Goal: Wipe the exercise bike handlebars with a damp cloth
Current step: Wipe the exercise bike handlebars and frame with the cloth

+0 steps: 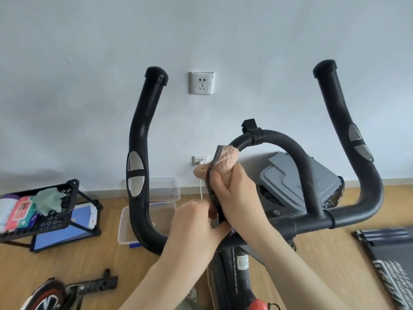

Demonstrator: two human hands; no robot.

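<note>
The right hand [234,195] grips the pink cloth [223,163] bunched around the left leg of the handlebars' [143,153] inner loop, which runs up and away; the left hand [196,222] (just below) pinches its dangling dark edge.

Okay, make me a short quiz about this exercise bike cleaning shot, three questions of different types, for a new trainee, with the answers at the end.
1. True or false: the right hand grips the pink cloth against the inner loop bar.
2. Multiple choice: the clear plastic tub sits A) on the black rack, B) on the floor behind the left handlebar, C) on the grey console.
3. Fill in: the green rag lies on the black ____.

Key: 1 true; 2 B; 3 rack.
</note>
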